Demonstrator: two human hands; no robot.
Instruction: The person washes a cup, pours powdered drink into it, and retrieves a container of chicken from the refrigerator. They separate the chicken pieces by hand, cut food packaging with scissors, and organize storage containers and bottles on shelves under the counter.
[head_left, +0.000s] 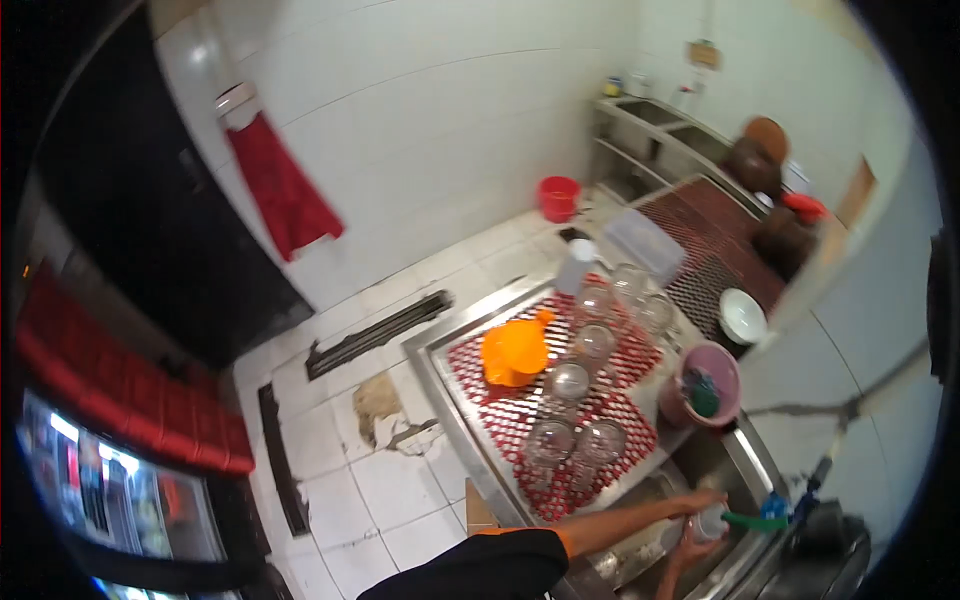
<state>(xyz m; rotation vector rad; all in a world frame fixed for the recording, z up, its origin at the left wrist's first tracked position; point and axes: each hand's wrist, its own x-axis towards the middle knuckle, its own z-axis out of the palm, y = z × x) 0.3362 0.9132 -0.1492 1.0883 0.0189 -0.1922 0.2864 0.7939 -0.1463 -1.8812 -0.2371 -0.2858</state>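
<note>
Over the steel sink (745, 465), a pale, see-through vessel (711, 522), like a glass jar, is held between my two hands. My left hand (698, 502) closes round its upper side in this view. From below, my right hand (697, 550) grips the same vessel. A green hose end (755, 522) on a blue tap fitting points at it and nearly touches it. On the red perforated mat beside the sink stand several upturned glass jars (570, 380) and an orange plastic jug (516, 352).
A pink bucket (672, 400) with something green inside stands at the sink's edge. Behind are a clear plastic tub (645, 245), a white bowl (743, 316) and a white bottle (575, 267). A red bucket (559, 199) sits on the floor. Red crates (130, 370) and a drinks fridge are at left.
</note>
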